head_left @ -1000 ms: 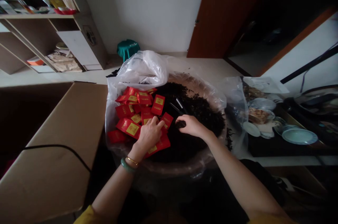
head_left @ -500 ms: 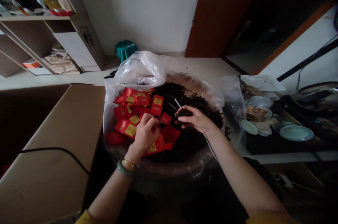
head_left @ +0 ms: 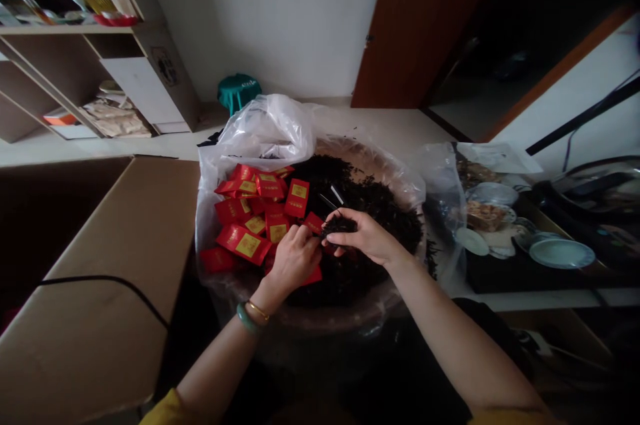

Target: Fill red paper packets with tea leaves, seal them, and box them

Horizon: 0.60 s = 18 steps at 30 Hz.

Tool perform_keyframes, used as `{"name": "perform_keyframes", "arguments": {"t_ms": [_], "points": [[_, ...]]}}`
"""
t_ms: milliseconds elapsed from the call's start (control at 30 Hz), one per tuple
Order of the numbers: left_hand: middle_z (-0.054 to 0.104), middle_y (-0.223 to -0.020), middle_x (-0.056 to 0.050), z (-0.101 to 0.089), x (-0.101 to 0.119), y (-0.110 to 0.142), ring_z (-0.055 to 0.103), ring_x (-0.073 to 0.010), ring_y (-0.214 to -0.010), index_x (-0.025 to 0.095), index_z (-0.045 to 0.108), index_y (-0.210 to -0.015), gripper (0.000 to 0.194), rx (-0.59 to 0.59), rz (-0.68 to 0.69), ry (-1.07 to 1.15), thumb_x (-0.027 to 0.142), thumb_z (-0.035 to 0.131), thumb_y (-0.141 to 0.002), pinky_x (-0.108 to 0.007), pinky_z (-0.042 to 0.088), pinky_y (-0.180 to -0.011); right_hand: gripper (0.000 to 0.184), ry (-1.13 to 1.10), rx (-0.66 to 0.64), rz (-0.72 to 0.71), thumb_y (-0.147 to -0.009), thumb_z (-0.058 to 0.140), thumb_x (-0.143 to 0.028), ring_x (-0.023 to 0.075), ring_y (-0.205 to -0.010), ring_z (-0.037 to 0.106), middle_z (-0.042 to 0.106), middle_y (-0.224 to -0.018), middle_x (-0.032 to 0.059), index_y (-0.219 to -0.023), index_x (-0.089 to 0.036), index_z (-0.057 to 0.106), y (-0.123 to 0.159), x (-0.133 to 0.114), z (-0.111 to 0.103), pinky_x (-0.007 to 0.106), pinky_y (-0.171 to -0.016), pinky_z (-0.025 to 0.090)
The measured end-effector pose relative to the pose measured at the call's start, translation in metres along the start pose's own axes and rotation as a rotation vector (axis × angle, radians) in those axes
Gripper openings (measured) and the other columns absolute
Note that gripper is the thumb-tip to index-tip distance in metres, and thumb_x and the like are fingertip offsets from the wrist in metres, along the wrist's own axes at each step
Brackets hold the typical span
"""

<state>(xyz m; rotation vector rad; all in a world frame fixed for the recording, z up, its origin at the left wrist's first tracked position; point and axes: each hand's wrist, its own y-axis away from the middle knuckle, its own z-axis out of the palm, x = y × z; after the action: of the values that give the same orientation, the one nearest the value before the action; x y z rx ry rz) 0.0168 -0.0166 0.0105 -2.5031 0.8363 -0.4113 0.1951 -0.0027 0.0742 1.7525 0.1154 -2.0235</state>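
My right hand [head_left: 361, 238] is cupped around a clump of dark dried tea leaves [head_left: 340, 226]. Two thin metallic prongs, like tweezers [head_left: 337, 195], jut out past its fingers. My left hand [head_left: 296, 255] has its fingers pinched together against the near side of that clump; what lies between the fingertips is hidden. Beneath both hands, a wide round basket [head_left: 320, 319] lined with clear plastic [head_left: 273, 125] holds a heap of loose dark leaves [head_left: 385, 211]. Several red packets [head_left: 245, 243] with gold labels are piled on its left side, some partly covered by my left hand.
An open cardboard box [head_left: 115, 278] stands at the left, with a black cord across its flap. On the right, a dark tray [head_left: 505, 278] bears dishes, a pale green plate [head_left: 561, 253] and plastic bags. A teal covered stool [head_left: 239, 93] is by the wall.
My left hand has moved right, up to the clump in my right hand. My right hand has shifted slightly left and down, and its palm now shows more leaves.
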Motion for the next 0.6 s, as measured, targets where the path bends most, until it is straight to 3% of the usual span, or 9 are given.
{"name": "perform_keyframes", "arguments": {"t_ms": [233,433,600], "points": [[0.057,-0.103,-0.01,-0.014,-0.005,0.0,0.047,-0.0238,-0.095,0.017,0.066,-0.081,0.011,0.108,0.072,0.054,0.018,0.056,-0.081,-0.038,0.047,-0.08,0.039,-0.024,0.003,-0.025,-0.057,0.082,-0.029,0.0134,-0.07,0.065,0.062,-0.077,-0.0028,-0.085,-0.018,0.058,0.002,-0.004,0.003,0.019,-0.048,0.055],[0.059,-0.087,-0.006,-0.012,-0.005,0.0,0.045,-0.0194,-0.08,0.019,0.068,-0.084,0.014,0.112,0.137,0.0,0.02,0.054,-0.088,-0.033,0.042,-0.069,0.038,0.076,0.058,-0.046,-0.056,0.081,-0.03,0.0108,-0.066,0.061,0.06,-0.077,-0.0033,-0.084,-0.017,0.059,0.006,-0.009,0.004,0.021,-0.049,0.057],[0.062,-0.084,-0.006,-0.009,-0.003,0.0,0.047,-0.0211,-0.086,0.02,0.067,-0.087,0.014,0.11,0.202,-0.05,0.019,0.053,-0.09,-0.034,0.039,-0.07,0.033,0.142,0.049,-0.094,-0.06,0.077,-0.029,0.0119,-0.071,0.061,0.059,-0.08,-0.0023,-0.086,-0.018,0.059,0.01,-0.016,0.014,0.021,-0.052,0.057]]}}
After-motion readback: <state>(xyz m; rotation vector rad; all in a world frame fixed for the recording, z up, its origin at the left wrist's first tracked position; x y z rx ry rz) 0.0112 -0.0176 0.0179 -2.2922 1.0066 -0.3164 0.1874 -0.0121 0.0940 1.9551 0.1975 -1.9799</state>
